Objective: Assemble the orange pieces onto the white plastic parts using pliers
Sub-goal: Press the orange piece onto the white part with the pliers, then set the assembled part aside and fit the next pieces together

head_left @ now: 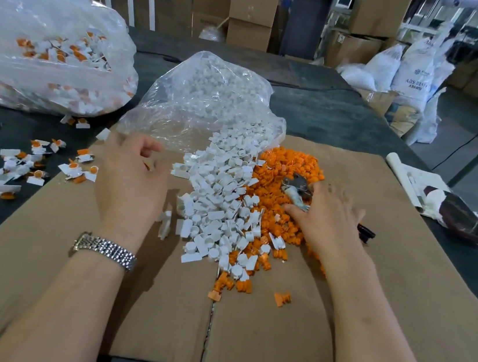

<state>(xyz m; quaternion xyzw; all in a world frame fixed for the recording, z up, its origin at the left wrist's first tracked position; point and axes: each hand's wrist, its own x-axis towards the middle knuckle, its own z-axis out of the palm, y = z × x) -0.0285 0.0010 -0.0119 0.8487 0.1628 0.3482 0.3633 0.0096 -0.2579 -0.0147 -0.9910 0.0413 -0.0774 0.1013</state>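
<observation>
Left grip (131,179) curled, right grip (329,215) flat.

A single head-worn wide-angle view looks forward and steeply down from close above the cardboard sheet (286,339), which fills the lower frame. Beyond the sheet the dark worktop (316,112) recedes, with stacked cartons (252,9) far behind it.

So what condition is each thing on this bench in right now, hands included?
Left hand: fingers loosely curled, holding nothing visible.
Right hand: resting on the pliers.
Pliers: lying on the orange pieces, jaws closed.
Orange pieces: loose heap, unassembled.
White plastic parts: spilled out of the bag.
Clear bag: open, lying on its side.
Finished pieces: scattered left of the cardboard.
</observation>
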